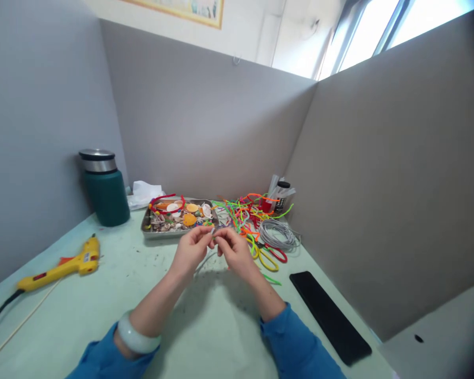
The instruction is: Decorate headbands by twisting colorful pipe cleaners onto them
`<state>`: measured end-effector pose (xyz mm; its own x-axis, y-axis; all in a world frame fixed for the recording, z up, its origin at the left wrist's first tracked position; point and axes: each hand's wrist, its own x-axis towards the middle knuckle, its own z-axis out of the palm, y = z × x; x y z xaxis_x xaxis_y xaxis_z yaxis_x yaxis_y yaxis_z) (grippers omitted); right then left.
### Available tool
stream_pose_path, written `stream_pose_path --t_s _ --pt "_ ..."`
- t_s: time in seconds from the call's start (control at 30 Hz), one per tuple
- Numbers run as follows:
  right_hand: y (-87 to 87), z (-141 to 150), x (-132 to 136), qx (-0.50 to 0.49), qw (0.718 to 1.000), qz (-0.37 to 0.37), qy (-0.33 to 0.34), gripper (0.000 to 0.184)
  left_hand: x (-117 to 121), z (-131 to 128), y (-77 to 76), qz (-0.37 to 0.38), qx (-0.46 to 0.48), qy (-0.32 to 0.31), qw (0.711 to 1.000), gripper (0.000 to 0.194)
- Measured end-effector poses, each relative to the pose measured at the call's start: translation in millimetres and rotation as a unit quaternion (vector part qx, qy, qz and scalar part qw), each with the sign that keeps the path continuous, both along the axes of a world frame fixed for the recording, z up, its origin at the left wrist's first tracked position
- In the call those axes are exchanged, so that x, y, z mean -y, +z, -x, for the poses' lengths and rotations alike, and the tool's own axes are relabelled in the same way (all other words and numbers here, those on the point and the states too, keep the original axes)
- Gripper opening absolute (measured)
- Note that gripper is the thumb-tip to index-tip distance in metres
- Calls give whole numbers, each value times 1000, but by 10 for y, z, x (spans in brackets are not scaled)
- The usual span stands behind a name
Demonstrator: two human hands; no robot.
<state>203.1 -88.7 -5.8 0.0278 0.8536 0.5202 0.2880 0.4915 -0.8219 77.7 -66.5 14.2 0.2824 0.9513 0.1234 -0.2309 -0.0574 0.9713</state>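
My left hand [192, 251] and my right hand [236, 252] meet over the table, in front of the shell tray. Both are closed in a pinch, fingertips almost touching. Between them is something small and thin, mostly covered by the fingers. A thin grey wire [205, 263] trails down below the left hand's fingers and looks like part of it. Just right of my right hand lie yellow-handled scissors [269, 261] and a red-handled pair [279, 255]. Beyond them is a coil of grey wire [277, 235].
A metal tray [154, 235] of shells stands at the back, beside heaped coloured pipe cleaners [237, 210]. On the left are a yellow glue gun [69, 267] with its cord and a green flask [106, 195]. A black flat object [329, 316] lies right. Grey partitions [209, 116] enclose the table.
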Motion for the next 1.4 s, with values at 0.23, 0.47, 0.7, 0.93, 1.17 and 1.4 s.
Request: stream_pose_path --t_s 0.23,0.47,0.7,0.93,1.17,1.4 --pt "-112 43 -34 -147 989 -25 -5 7 -3 -54 -143 -69 -23 57 996 27" --pt "-191 69 -46 -151 987 -51 -19 9 -58 -55 -262 -120 -44 70 989 21" --pt "-93 91 92 -120 988 -85 -43 8 -18 -44 -241 -144 -70 92 983 21" --pt "-103 70 115 -120 989 -57 -56 12 32 -60 -217 -145 -82 69 984 21" --pt "-106 -22 89 -114 992 -8 -54 13 99 -49 -153 -125 -90 32 988 23" --pt "-166 -102 92 -65 996 -17 -57 13 51 13 -122 -127 -123 -35 984 24"
